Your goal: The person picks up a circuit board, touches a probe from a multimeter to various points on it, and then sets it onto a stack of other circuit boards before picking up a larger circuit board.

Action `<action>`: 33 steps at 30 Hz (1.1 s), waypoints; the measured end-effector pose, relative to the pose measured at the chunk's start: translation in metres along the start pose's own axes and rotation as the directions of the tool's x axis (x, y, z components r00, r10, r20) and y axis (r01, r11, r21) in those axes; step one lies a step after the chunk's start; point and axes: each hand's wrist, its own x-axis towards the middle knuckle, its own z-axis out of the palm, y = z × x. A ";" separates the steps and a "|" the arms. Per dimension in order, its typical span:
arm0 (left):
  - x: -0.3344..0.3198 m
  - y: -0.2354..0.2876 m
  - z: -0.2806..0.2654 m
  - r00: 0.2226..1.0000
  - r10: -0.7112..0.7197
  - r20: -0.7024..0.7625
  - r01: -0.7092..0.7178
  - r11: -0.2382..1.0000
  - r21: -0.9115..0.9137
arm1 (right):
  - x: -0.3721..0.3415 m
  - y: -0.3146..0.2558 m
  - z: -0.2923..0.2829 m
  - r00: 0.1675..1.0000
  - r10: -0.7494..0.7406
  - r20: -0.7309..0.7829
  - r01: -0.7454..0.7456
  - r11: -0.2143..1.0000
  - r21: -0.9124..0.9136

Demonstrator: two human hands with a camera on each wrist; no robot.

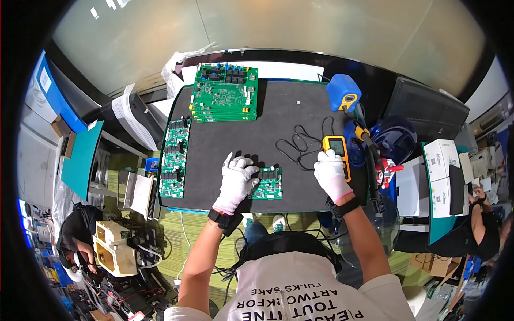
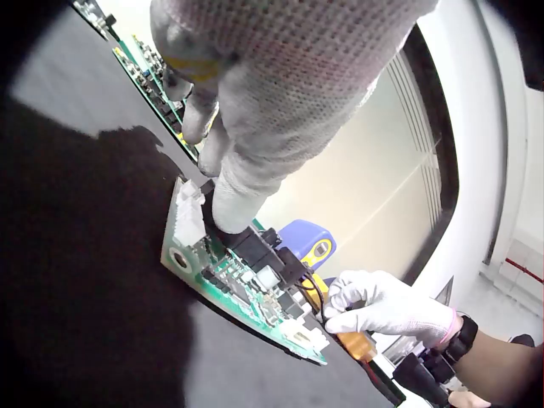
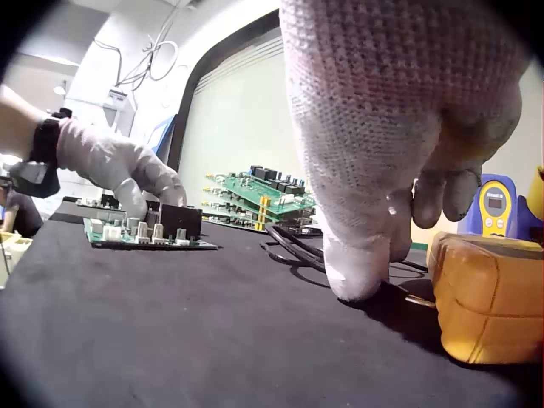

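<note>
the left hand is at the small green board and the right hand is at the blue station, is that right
Not quite: the right hand is at the yellow meter, not the blue station, as the head view shows. The left hand is at the small green board.

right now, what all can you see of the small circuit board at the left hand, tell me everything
The circuit board is green and roughly rectangular, with a hard, thin-looking base. Its upper face carries black blocks, white connectors and many tiny parts; one corner has a metal-ringed hole. It appears to lie flat, parts side up, on the dark mat, near the edge closest to the person. The left hand touches its left side; whether it grips it is unclear.
</note>
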 end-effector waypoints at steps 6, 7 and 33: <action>0.007 0.000 0.005 0.998 0.043 -0.046 -0.040 0.997 0.066 | 0.015 -0.003 -0.031 0.976 0.215 -0.016 -0.117 0.591 0.798; 0.007 -0.001 0.008 0.998 0.034 -0.049 -0.031 0.998 0.063 | 0.019 -0.005 -0.034 0.958 0.248 0.148 -0.201 0.206 0.958; 0.029 0.059 -0.003 0.980 0.021 -0.199 -0.095 0.925 -0.367 | 0.032 -0.044 -0.062 0.956 0.049 0.289 -0.254 -0.354 0.900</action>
